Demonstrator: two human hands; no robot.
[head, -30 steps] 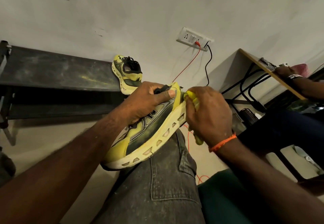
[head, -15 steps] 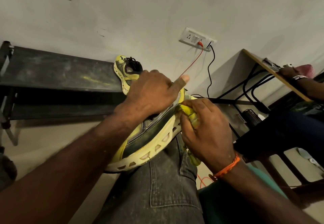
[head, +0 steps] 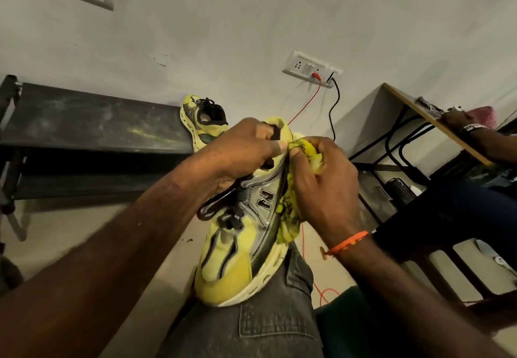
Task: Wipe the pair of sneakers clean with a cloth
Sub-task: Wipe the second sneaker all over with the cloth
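A yellow and grey sneaker (head: pixel 237 248) with black laces rests toe-down on my knee, its upper facing me. My left hand (head: pixel 243 150) grips it at the collar and heel. My right hand (head: pixel 321 187) holds a dirty yellow cloth (head: pixel 288 212) bunched against the sneaker's right side near the heel. The second yellow sneaker (head: pixel 204 119) stands on the right end of a dark bench (head: pixel 84 122) against the wall.
A red cable (head: pixel 305 108) and a black cable (head: pixel 334 111) hang from a wall socket (head: pixel 310 69) behind the shoe. To the right is a wooden desk (head: pixel 428 119) with another person's arm (head: pixel 481 136) on it. My jeans-clad leg (head: pixel 268 324) fills the bottom centre.
The sneaker has turned from lying on its side, sole towards me, to upright with its upper facing me. My left hand shifted to the heel collar; my right hand moved up with the cloth.
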